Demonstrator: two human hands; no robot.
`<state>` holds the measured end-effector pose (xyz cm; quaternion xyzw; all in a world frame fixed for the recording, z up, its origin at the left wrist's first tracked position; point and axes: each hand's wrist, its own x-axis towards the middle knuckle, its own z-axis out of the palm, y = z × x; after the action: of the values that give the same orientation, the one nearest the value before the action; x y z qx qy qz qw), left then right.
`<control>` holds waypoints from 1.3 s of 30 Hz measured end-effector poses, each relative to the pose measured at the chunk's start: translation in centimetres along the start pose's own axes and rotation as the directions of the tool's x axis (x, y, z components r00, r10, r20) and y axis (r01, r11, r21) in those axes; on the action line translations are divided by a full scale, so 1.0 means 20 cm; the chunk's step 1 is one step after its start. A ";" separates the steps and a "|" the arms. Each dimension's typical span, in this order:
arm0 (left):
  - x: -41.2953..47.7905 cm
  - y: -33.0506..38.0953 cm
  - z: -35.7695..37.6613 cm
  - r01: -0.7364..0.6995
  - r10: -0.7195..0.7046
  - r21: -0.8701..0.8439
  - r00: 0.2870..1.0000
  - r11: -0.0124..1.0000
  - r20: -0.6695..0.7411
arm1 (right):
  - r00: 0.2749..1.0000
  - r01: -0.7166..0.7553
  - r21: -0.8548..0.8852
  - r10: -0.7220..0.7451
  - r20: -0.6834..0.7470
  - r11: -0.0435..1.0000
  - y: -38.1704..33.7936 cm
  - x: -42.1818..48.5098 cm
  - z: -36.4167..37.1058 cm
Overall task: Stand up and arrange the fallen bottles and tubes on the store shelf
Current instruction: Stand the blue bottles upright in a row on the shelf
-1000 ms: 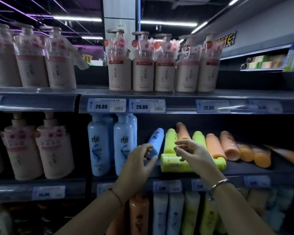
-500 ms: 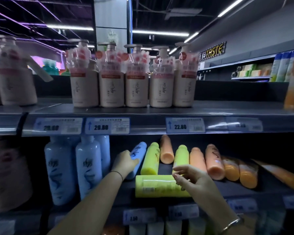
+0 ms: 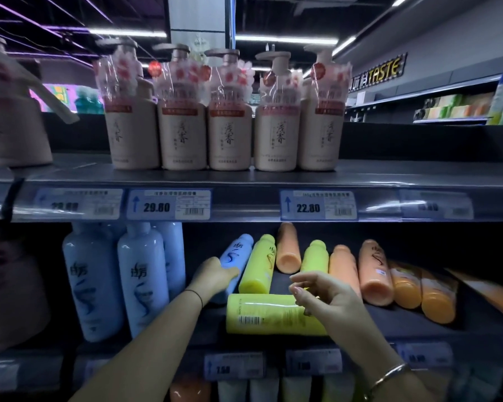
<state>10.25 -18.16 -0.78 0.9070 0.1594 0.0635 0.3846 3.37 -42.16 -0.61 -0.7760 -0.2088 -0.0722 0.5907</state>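
Observation:
On the middle shelf (image 3: pixel 418 326) lie several fallen bottles. My left hand (image 3: pixel 212 275) grips the lower end of a blue fallen bottle (image 3: pixel 237 250) that leans back. Beside it lies a yellow bottle (image 3: pixel 259 265), then an orange one (image 3: pixel 287 248), another yellow one (image 3: pixel 314 256) and several orange ones (image 3: pixel 375 271) to the right. A yellow bottle (image 3: pixel 267 314) lies crosswise at the shelf's front. My right hand (image 3: pixel 328 297) hovers over its right end with fingers loosely curled, holding nothing that I can see.
Tall blue bottles (image 3: pixel 141 280) stand upright at the left of the same shelf. Beige pump bottles (image 3: pixel 230 126) stand in a row on the upper shelf (image 3: pixel 389 175). Price tags (image 3: pixel 169 204) line the shelf edges. More tubes stand on the shelf below.
The view has shifted closer and to the right. My left hand has gone from open near the blue bottle to gripping it. My right hand has come down over the crosswise yellow bottle.

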 end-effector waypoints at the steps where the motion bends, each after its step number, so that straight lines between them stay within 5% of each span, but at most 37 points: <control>1: -0.01 -0.02 0.01 -0.024 0.023 -0.027 0.999 0.999 -0.043 | 1.000 -0.002 0.006 0.002 0.001 1.000 0.00 0.00 0.00; 6: -0.12 -0.11 0.05 -0.246 0.213 -0.190 0.961 0.950 -0.178 | 1.000 -0.002 0.050 0.001 0.020 0.999 0.00 0.00 0.02; 12: -0.23 -0.15 0.03 -0.233 0.191 -0.321 0.969 0.918 -0.158 | 0.999 0.008 0.096 -0.011 0.032 0.995 -0.03 -0.01 0.05; 19: -0.33 -0.16 -0.02 -0.233 0.219 -0.051 0.957 0.971 -0.191 | 0.999 0.036 0.056 -0.035 -0.016 0.998 -0.03 -0.03 0.01; 27: -0.41 -0.19 -0.04 -0.187 0.164 -0.028 0.916 0.982 -0.367 | 0.998 0.009 0.074 -0.004 -0.069 0.997 0.00 -0.04 -0.02; 39: -0.44 -0.15 0.00 -0.143 0.114 -0.035 0.895 0.989 -0.432 | 0.998 -0.007 0.126 0.014 -0.054 0.992 0.02 -0.03 -0.05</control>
<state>1.15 -19.15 -2.92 0.8661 0.1778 0.2919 0.3648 3.08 -43.40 -0.86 -0.7363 -0.1925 -0.0769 0.6441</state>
